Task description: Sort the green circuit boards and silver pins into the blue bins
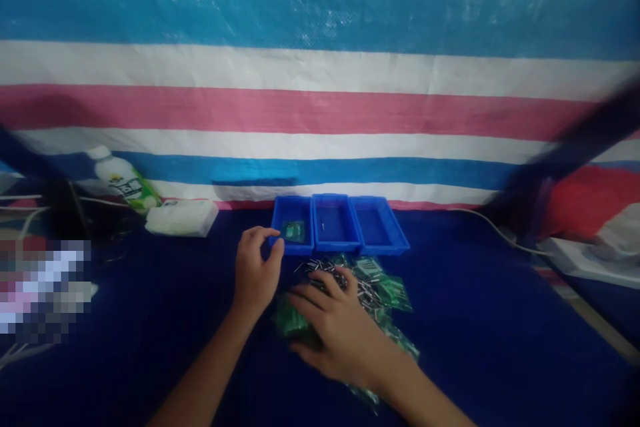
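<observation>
Three blue trays stand side by side. The left tray (277, 217) holds a small green packet (293, 231); one small metal piece (323, 227) lies in the middle tray (337, 245); the right tray (381, 230) shows no contents. My left hand (256, 270) is beside the left tray's front corner, thumb and forefinger apart, with nothing visible between them. My right hand (337, 327), fingers spread, rests over a heap of metal pins (367, 293) and green packets (395, 292). A blurred green packet (290, 317) lies under its fingers.
A white and green bottle (125, 180) leans at the back left beside a white tissue pack (183, 218). Behind the dark blue table (475, 320) hangs a striped sheet (320, 107). A red bag (595, 203) and a white cable (493, 227) are at the right.
</observation>
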### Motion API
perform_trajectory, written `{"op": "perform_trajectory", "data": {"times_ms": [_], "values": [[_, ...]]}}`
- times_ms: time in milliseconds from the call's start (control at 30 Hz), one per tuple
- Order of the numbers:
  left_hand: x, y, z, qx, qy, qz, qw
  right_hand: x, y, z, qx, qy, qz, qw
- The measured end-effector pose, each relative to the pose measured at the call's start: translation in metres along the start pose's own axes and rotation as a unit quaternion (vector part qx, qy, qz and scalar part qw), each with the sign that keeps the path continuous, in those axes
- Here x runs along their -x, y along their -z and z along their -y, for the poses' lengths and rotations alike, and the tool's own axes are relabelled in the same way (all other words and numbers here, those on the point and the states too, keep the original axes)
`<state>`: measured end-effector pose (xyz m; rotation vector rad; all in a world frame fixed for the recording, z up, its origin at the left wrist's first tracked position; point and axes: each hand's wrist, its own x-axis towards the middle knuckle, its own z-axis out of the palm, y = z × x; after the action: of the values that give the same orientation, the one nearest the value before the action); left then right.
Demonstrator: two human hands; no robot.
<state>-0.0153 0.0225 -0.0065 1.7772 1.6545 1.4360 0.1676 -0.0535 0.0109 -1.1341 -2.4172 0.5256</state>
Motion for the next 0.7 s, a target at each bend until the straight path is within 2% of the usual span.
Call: {"op": "perform_trajectory", "data": {"times_ms": [100, 200, 300, 367, 467, 567, 633, 700], "values": [[0.002, -0.004, 0.003, -0.031, -0.009, 0.034, 0.999, -0.001, -0.01, 0.001, 0.024, 0.018, 0.009, 1.0], [0.004, -0.005, -0.001, -0.05, -0.035, 0.013, 0.998, -0.001, -0.011, 0.0, 0.021, 0.025, -0.008, 0.999], [0.007, -0.002, -0.01, -0.06, -0.093, -0.024, 0.994, -0.002, -0.006, -0.001, -0.01, 0.023, -0.056, 0.998], [0.011, 0.001, -0.018, -0.032, -0.126, -0.017, 0.991, -0.003, -0.003, -0.003, -0.037, 0.009, -0.106, 0.994], [0.016, 0.005, -0.026, 0.042, -0.16, 0.054, 0.985, -0.005, 0.003, -0.008, -0.091, -0.028, -0.192, 0.977], [0.021, 0.005, -0.029, 0.093, -0.174, 0.142, 0.97, -0.007, 0.008, -0.016, -0.197, -0.079, -0.258, 0.942], [0.023, 0.004, -0.03, 0.104, -0.16, 0.194, 0.962, -0.008, 0.01, -0.021, -0.267, -0.109, -0.283, 0.915], [0.024, 0.003, -0.031, 0.107, -0.119, 0.223, 0.962, -0.009, 0.011, -0.025, -0.323, -0.135, -0.295, 0.889]]}}
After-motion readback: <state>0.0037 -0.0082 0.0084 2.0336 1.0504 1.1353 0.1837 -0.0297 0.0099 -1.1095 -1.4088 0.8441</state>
